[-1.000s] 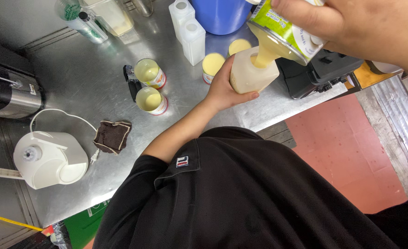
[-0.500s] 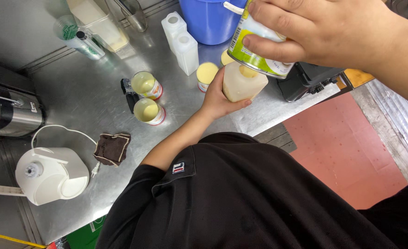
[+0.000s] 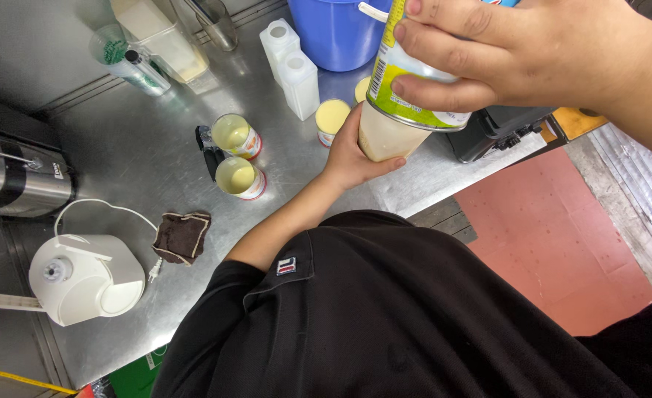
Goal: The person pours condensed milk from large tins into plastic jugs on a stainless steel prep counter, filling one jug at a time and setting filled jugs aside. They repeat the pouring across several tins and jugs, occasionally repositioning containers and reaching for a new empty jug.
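- Your right hand (image 3: 518, 55) is closed around a tin can (image 3: 407, 88) with a green and white label, fingers wrapped across its side, thumb underneath near the lower rim. The can is tipped, mouth down.
- Your left hand (image 3: 355, 151) grips a clear plastic cup (image 3: 383, 136) from the side and behind, fingers curled around its wall. The cup holds pale cream-coloured liquid.
- The can sits directly over the cup and hides its mouth; whether the rims touch cannot be told.
- Cup and can are held above the front edge of the steel counter (image 3: 134, 155), just in front of a black appliance (image 3: 499, 129).
- On the counter, left of the cup: three opened cans of yellowish liquid, one near the cup (image 3: 332, 118), two further left (image 3: 236, 135) (image 3: 240, 177), with a black tool (image 3: 212, 151) beside those two.
- Behind: two white plastic jugs (image 3: 290, 66), touching, and a blue bucket (image 3: 337, 29).
- Far left: a brown cloth (image 3: 182, 236), a white kettle-like appliance (image 3: 82, 278) with a cord, and a steel flask (image 3: 16, 180) lying on its side.
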Action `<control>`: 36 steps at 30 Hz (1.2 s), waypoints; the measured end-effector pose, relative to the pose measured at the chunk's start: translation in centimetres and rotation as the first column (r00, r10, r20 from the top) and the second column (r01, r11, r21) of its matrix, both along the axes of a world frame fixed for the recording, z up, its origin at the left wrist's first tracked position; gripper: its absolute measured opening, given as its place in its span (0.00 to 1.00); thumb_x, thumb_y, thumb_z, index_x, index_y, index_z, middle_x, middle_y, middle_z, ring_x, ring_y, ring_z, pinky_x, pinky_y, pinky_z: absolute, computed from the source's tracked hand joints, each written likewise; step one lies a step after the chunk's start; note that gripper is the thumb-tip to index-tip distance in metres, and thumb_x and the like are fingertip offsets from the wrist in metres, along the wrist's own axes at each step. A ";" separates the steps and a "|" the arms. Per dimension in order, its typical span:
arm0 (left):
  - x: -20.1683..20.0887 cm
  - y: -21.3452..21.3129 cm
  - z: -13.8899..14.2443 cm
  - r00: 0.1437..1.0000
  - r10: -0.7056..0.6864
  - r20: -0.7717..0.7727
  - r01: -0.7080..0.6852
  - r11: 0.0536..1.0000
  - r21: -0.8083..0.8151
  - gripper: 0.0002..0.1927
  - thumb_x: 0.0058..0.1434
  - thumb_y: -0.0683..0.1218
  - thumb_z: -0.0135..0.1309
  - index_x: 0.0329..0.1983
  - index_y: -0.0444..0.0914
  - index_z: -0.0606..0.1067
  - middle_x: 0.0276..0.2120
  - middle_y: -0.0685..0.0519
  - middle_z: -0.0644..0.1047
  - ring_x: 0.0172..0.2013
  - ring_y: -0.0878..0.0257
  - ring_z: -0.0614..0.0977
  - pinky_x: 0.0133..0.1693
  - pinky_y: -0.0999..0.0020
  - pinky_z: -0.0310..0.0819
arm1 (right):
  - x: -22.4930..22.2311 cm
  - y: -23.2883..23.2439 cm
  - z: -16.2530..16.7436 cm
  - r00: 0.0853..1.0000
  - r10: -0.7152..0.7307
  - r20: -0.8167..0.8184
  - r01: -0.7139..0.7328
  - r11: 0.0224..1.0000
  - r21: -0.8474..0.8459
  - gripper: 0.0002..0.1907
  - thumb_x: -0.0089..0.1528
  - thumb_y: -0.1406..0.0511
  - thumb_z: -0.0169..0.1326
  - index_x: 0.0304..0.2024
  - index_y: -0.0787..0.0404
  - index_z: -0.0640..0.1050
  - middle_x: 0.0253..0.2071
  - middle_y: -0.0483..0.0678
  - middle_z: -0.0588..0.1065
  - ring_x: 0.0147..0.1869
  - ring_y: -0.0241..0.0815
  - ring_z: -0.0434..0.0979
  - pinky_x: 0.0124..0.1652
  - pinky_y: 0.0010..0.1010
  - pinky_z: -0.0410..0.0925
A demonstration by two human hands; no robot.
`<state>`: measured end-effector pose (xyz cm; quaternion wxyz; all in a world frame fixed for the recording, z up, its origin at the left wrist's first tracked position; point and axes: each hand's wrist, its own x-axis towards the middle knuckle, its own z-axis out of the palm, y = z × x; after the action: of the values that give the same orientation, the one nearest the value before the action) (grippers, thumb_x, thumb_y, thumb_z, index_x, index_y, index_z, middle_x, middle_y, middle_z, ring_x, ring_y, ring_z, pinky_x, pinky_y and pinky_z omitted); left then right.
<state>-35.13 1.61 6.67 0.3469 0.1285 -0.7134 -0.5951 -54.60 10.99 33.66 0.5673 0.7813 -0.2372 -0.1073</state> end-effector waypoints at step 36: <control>0.3 0.0 -0.2 0.999 0.046 0.005 -0.046 0.999 -0.015 0.55 0.49 0.51 0.75 0.74 0.34 0.56 0.63 0.49 0.72 0.64 0.58 0.74 0.65 0.60 0.70 | -1.0 -0.4 -0.2 0.999 0.046 -0.016 -0.046 0.999 0.025 0.24 0.63 0.53 0.52 0.63 0.28 0.69 0.64 0.32 0.72 0.68 0.32 0.69 0.59 0.38 0.67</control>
<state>-34.86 1.58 6.49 0.3596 0.1436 -0.7156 -0.5814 -55.56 10.59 33.43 0.5617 0.7926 -0.2132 -0.1038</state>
